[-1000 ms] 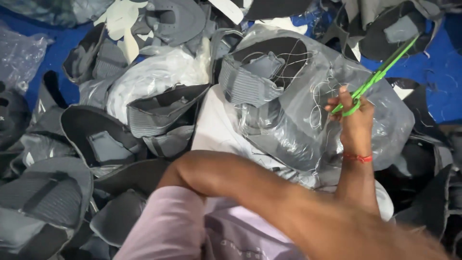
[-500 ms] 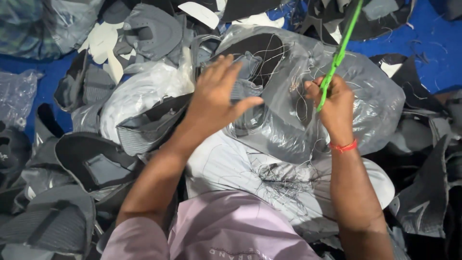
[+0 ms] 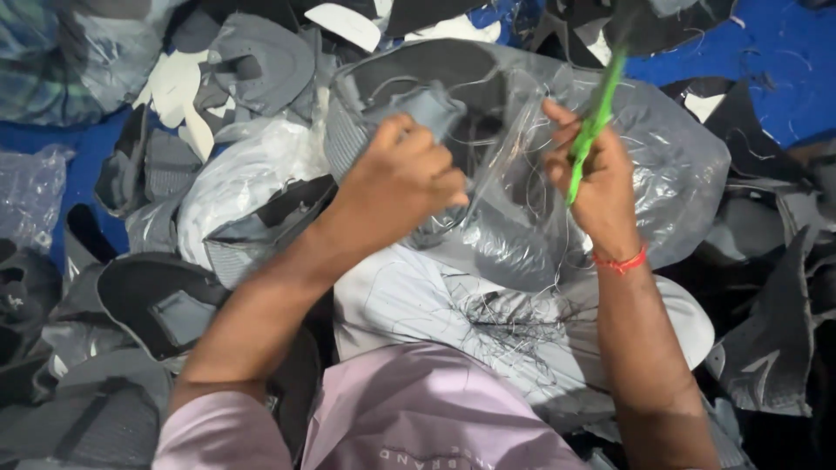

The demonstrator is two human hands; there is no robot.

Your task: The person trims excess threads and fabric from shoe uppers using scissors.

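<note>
Two hands work a grey shoe upper over a clear plastic bag, amid heaps of cut fabric pieces.

Head view: the left hand [image 3: 405, 178] is closed around a grey knit shoe upper [image 3: 418, 109], which sits just ahead of the knuckles at the bag's mouth, its long axis running roughly left to right. The right hand [image 3: 596, 178] is clenched on a green-handled tool [image 3: 596, 117], likely scissors, its length slanting up and away from the body. The left hand is the nearer to the upper; the right is just beside it. The clear plastic bag [image 3: 679, 165] is thin, crinkled and glossy. Loose threads [image 3: 509, 318] lie tangled on a pale cloth [image 3: 409, 296] over the lap. Around lie matte grey and black uppers [image 3: 165, 300] on a blue surface [image 3: 775, 52].
</note>
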